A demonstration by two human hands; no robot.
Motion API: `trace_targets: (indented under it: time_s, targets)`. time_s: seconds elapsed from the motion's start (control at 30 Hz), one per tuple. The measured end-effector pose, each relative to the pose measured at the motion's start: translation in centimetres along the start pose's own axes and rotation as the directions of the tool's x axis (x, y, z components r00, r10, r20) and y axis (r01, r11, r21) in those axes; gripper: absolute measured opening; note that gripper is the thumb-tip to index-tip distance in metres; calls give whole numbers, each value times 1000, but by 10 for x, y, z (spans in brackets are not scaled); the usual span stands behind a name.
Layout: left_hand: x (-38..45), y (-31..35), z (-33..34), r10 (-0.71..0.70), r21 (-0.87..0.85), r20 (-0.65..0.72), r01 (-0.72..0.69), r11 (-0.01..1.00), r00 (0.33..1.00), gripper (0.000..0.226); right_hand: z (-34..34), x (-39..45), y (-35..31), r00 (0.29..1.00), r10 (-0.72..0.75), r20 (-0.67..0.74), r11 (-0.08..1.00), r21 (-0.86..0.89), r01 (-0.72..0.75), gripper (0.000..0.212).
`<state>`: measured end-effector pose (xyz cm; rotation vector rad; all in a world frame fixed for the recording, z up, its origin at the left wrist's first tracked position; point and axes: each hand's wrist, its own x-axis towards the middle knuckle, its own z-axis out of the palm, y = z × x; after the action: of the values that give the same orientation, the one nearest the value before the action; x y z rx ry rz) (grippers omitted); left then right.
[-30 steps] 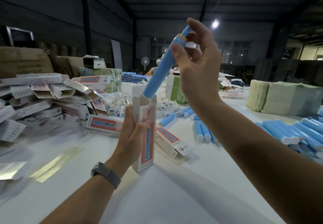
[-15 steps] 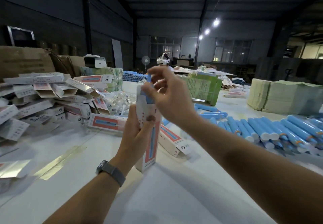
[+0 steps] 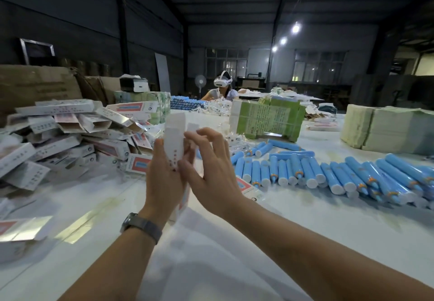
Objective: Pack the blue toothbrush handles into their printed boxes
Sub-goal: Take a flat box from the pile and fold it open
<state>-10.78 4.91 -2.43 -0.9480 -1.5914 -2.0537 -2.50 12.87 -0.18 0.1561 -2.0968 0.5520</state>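
Note:
My left hand (image 3: 164, 178) grips an upright white printed box (image 3: 175, 136) at the table's middle, its top flaps standing open. No blue handle shows above the box mouth. My right hand (image 3: 211, 166) is at the box's right side, fingers curved and spread near a small side flap (image 3: 193, 128); whether they pinch it is unclear. Several loose blue toothbrush handles (image 3: 291, 171) lie in a row on the table to the right. A heap of printed boxes (image 3: 70, 134) lies to the left.
White table (image 3: 234, 253) in front of me. A green bundle of leaflets (image 3: 267, 122) stands behind the handles, a pale paper stack (image 3: 385, 129) at far right. Another person with a headset (image 3: 222, 89) sits across the table. One flat box (image 3: 249, 189) lies under my right wrist.
The blue handle went from held high above the box to fully down inside it. My right hand let go of it and moved to the box's top flaps.

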Motion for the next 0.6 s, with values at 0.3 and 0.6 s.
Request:
trace_targets:
  time_s: [0.3,0.6]
  targets:
    - [12,-12,-17,36,167,-196,-3,986,980,34,28,22,53,970,210,127,975,44,-217,10]
    - [11,-14,-15,83,222,-165,-46,974,983,19,59,96,154,747,580,325,803,-382,-457,43]
